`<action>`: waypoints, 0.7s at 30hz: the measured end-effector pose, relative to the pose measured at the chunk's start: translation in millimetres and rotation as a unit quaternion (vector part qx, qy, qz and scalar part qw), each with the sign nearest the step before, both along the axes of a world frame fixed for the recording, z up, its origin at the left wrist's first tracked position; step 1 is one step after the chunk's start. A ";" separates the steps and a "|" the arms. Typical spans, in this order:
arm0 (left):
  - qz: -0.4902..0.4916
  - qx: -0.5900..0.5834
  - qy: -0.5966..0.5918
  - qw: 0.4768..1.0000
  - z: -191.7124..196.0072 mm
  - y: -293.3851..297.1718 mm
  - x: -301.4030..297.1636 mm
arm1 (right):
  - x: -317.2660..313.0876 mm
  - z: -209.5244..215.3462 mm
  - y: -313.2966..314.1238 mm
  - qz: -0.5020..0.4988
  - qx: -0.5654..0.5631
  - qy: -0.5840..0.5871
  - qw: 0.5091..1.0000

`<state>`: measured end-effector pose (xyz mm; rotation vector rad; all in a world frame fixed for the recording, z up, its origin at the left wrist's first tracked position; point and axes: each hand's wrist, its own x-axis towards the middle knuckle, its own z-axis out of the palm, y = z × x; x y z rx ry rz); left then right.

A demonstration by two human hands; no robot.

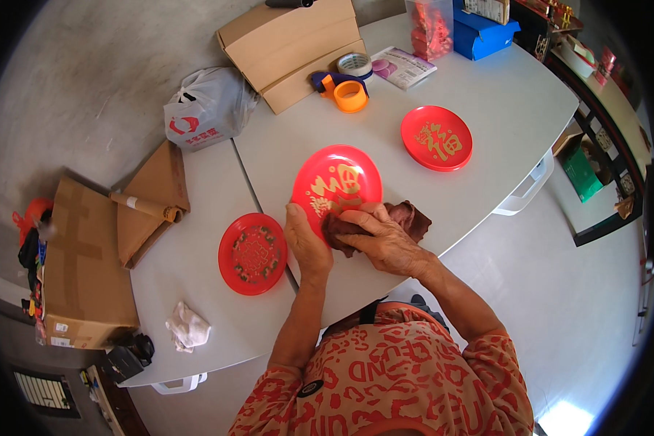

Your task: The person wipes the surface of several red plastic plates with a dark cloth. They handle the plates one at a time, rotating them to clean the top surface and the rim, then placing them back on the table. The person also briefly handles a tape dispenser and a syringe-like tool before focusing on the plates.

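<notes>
My left hand [309,243] grips a red plate [352,171] with a gold design by its lower left edge, thumb on the front. The plate is held up, tilted, above the table. Pressed against its lower right part is a brown cloth [410,220], bunched under my right hand [385,241], whose fingers close on it. Part of the plate's design is covered by cloth and fingers. Left of my left hand lies another red plate [253,254] with a coloured round pattern. Toward the far right rests a third red plate [436,138], gold-marked, perhaps stacked on another.
On the white table [487,192], a crumpled white cloth [187,326] lies at the left. Behind are a plastic bag [211,109], a cardboard box [291,43], an orange tape roll [351,97] and a blue box [483,35]. A large carton [87,261] stands far left.
</notes>
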<state>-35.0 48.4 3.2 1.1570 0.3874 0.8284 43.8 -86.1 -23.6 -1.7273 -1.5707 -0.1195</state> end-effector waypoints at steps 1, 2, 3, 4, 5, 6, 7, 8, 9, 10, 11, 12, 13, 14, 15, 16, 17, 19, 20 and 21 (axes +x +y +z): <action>0.027 0.016 -0.011 0.999 1.6 2.8 0.3 | 2.9 -3.0 -4.0 -0.012 -0.008 0.003 1.000; 0.042 0.034 -0.012 0.998 3.0 5.5 0.6 | 5.9 -6.7 -7.2 -0.024 -0.016 0.006 1.000; 0.056 0.051 -0.012 0.997 4.8 8.9 0.1 | 7.2 -12.4 -8.3 -0.052 -0.012 0.019 0.998; 0.069 0.068 -0.013 0.995 6.5 13.0 -1.3 | 8.9 -15.3 -10.0 -0.058 -0.016 0.019 0.998; 0.063 0.096 0.000 0.993 2.0 21.6 -6.1 | 10.8 -17.1 -10.8 -0.062 -0.018 0.019 0.998; 0.090 0.072 -0.013 0.993 -1.2 28.8 -7.6 | 12.9 -19.5 -11.8 -0.067 -0.021 0.018 0.997; 0.115 0.049 -0.026 0.992 -3.8 34.8 -8.4 | 16.6 -30.2 -12.0 -0.070 -0.030 -0.015 0.997; 0.139 0.025 -0.039 0.989 -4.0 40.6 -8.9 | 14.9 -27.1 -13.1 -0.053 -0.020 -0.010 0.998; 0.118 0.004 -0.053 0.992 3.9 42.2 -8.9 | 14.3 -19.7 -18.1 -0.042 -0.013 -0.008 0.999; 0.096 -0.018 -0.066 0.993 15.1 42.3 -13.3 | 13.0 -14.3 -21.7 -0.032 -0.005 -0.007 0.999; 0.073 -0.042 -0.082 0.993 21.3 41.2 -15.3 | 10.3 -9.0 -20.3 -0.031 0.024 0.052 0.998; 0.052 -0.051 -0.086 0.994 20.6 40.1 -14.3 | 10.0 -3.0 -18.3 -0.045 0.051 0.100 0.993; 0.030 -0.059 -0.089 0.994 19.1 37.7 -12.6 | 8.9 0.5 -16.4 -0.101 0.080 0.123 0.984; 0.011 -0.064 -0.089 0.994 19.2 34.4 -11.7 | 6.8 2.2 -12.1 -0.153 0.110 0.149 0.971; 0.015 -0.112 -0.067 0.991 21.3 23.1 -8.5 | 7.5 7.4 -9.9 -0.179 0.143 0.157 0.961; -0.018 -0.131 -0.076 0.988 18.6 14.4 -2.5 | 5.7 15.7 -13.7 -0.182 0.118 0.260 0.941; -0.048 -0.151 -0.082 0.984 15.0 6.9 0.5 | 5.3 21.4 -16.3 -0.173 0.111 0.330 0.921; -0.087 -0.174 -0.078 0.978 13.6 -11.4 8.4 | 6.3 20.6 -22.6 -0.179 0.125 0.413 0.884; -0.094 -0.173 -0.057 0.979 15.6 -20.6 13.0 | 4.9 14.1 -25.9 -0.195 0.145 0.425 0.872; -0.100 -0.172 -0.035 0.979 17.5 -28.7 18.1 | 6.0 9.8 -29.1 -0.209 0.165 0.437 0.859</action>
